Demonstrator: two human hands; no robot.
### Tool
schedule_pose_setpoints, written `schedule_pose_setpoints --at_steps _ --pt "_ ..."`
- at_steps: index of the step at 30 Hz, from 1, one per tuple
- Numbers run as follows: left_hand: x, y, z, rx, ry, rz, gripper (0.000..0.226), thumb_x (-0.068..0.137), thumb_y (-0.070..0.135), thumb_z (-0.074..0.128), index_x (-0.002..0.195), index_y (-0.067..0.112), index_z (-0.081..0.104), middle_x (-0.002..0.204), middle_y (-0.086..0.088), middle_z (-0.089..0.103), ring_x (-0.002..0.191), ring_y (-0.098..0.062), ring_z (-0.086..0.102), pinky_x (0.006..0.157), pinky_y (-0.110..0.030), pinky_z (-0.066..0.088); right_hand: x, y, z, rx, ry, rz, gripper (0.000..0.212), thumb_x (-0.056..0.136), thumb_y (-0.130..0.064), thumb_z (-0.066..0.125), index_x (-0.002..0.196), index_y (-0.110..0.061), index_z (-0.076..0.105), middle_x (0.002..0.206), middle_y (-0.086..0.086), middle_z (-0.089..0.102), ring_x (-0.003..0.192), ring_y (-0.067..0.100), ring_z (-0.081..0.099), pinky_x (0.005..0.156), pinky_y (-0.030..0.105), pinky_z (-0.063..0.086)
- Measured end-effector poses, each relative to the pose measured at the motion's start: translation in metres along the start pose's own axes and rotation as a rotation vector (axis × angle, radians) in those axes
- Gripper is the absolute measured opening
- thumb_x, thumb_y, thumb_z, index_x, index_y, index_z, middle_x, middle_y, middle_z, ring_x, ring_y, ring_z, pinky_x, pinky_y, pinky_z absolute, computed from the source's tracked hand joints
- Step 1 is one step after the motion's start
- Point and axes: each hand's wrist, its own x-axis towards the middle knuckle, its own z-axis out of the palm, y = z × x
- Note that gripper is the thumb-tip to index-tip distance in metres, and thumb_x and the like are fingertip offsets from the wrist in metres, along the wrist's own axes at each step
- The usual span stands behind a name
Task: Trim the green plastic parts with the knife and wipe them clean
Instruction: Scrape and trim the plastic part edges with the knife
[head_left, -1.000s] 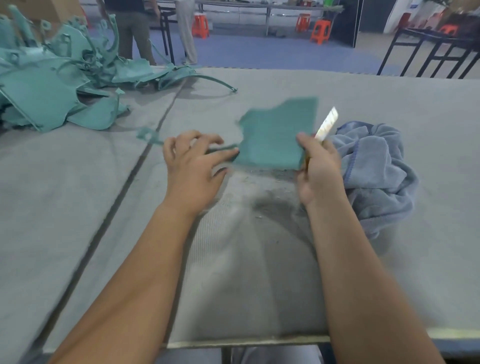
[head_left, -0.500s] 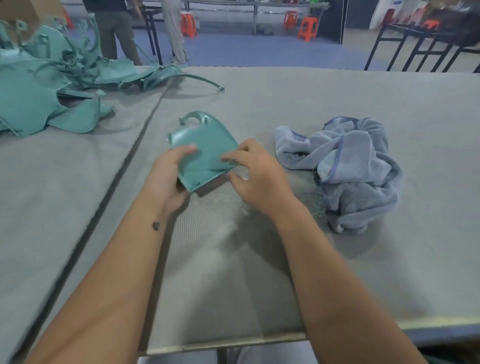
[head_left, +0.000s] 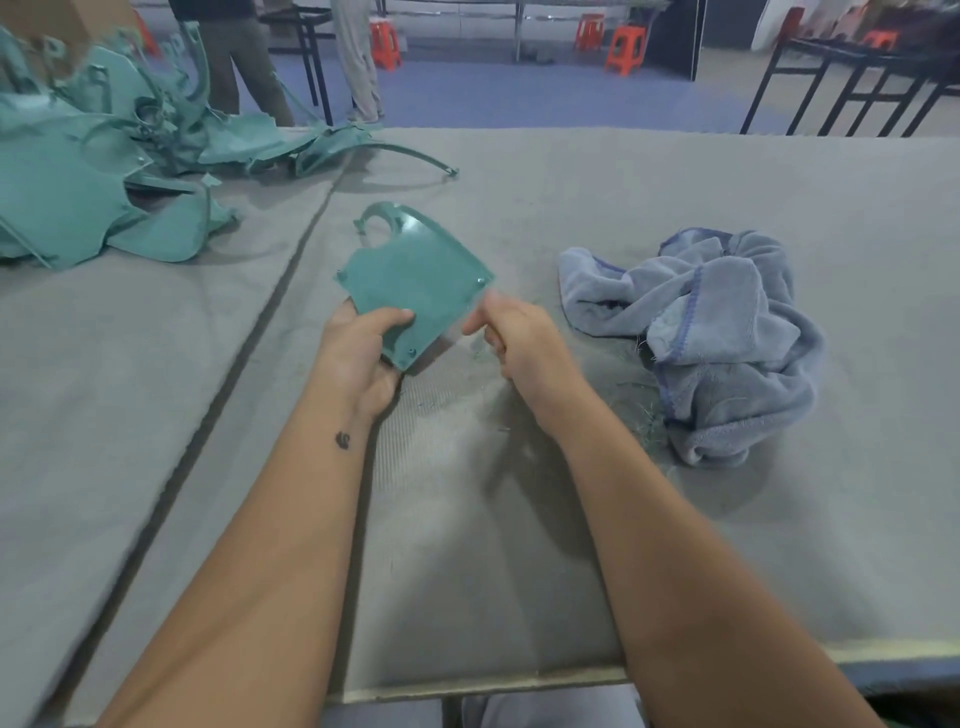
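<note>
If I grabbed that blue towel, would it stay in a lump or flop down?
The blue towel would probably flop: it lies crumpled in soft folds on the table. It looks light and fluffy, so it likely wouldn't slip or roll.

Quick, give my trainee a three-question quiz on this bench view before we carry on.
1. True or false: the left hand grips the green plastic part.
2. The blue cloth lies: A) on the part, B) on the table to the right of the hands, C) in the right hand.
3. Where is the pile of green parts?

Key: 1 true. 2 B. 3 Far left of the table.
</note>
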Motion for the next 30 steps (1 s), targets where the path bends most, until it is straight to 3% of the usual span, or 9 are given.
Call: schedule_pose_setpoints --at_steps 3,8,12,14,16,20,26,30 --pt "-0.001 0.003 0.002 -0.228 -0.056 0.022 0.022 0.097 -0.003 0.046 0.107 0.010 0.061 0.094 -0.009 0.076 0.088 -0.028 0.073 0.072 -0.043 0.061 -0.005 -0.001 -0.002 0.023 0.006 -0.058 0.033 0.096 -0.029 0.052 0.064 -0.021 0.052 0.052 -0.011 0.044 0.048 0.005 0.035 0.053 0.024 0.029" --pt "-0.005 0.000 0.014 -0.424 -0.048 -0.057 0.019 0.103 0.007 0.040 0.111 0.003 0.056 0.084 -0.012 0.075 0.073 -0.027 0.073 0.067 -0.044 0.060 -0.010 -0.003 0.003 0.059 -0.115 -0.126 0.041 0.100 -0.020 0.049 0.060 -0.014 0.052 0.050 0.003 0.037 0.043 0.007 0.030 0.044 0.018 0.025" --pt "-0.013 0.002 0.021 -0.562 -0.083 -0.120 0.032 0.104 0.008 0.035 0.132 0.002 0.049 0.121 -0.016 0.065 0.094 -0.028 0.069 0.066 -0.043 0.058 -0.009 0.000 0.010 0.011 -0.155 -0.172 0.046 0.101 -0.017 0.048 0.055 -0.018 0.042 0.048 -0.008 0.037 0.047 0.007 0.030 0.048 0.020 0.026" --pt "-0.015 0.002 0.022 -0.570 -0.086 -0.134 0.035 0.104 0.006 0.035 0.136 0.001 0.046 0.133 -0.020 0.058 0.099 -0.027 0.064 0.064 -0.043 0.058 -0.008 0.002 0.010 -0.005 -0.157 -0.175 0.046 0.101 -0.016 0.048 0.055 -0.020 0.040 0.045 -0.014 0.036 0.046 0.003 0.030 0.048 0.017 0.026" --pt "-0.016 0.002 0.021 -0.561 -0.082 -0.136 0.035 0.103 0.004 0.035 0.137 0.001 0.046 0.133 -0.021 0.058 0.098 -0.027 0.064 0.061 -0.043 0.059 -0.008 0.003 0.009 -0.043 -0.130 -0.198 0.046 0.100 -0.016 0.048 0.056 -0.021 0.039 0.046 -0.015 0.036 0.047 0.001 0.031 0.049 0.015 0.026" --pt "-0.017 0.000 0.017 -0.574 -0.097 -0.131 0.032 0.103 0.003 0.036 0.132 -0.001 0.048 0.100 -0.020 0.071 0.090 -0.030 0.069 0.060 -0.044 0.060 -0.010 0.003 0.008 -0.090 -0.087 -0.219 0.042 0.099 -0.018 0.050 0.058 -0.020 0.042 0.052 -0.013 0.034 0.050 0.001 0.031 0.050 0.016 0.026" --pt "-0.015 -0.004 0.019 -0.557 -0.090 -0.124 0.023 0.103 0.003 0.035 0.115 0.001 0.055 0.113 -0.015 0.064 0.096 -0.027 0.065 0.059 -0.041 0.060 -0.011 0.004 0.006 -0.072 -0.036 -0.206 0.042 0.099 -0.019 0.051 0.058 -0.019 0.042 0.057 -0.006 0.034 0.054 0.006 0.029 0.051 0.021 0.025" --pt "-0.015 -0.006 0.022 -0.548 -0.064 -0.114 0.033 0.103 0.003 0.035 0.133 0.001 0.049 0.127 -0.019 0.061 0.101 -0.028 0.062 0.059 -0.039 0.060 -0.011 0.004 0.006 -0.072 0.018 -0.216 0.044 0.099 -0.019 0.051 0.057 -0.019 0.039 0.055 -0.007 0.032 0.052 0.005 0.027 0.048 0.020 0.024"
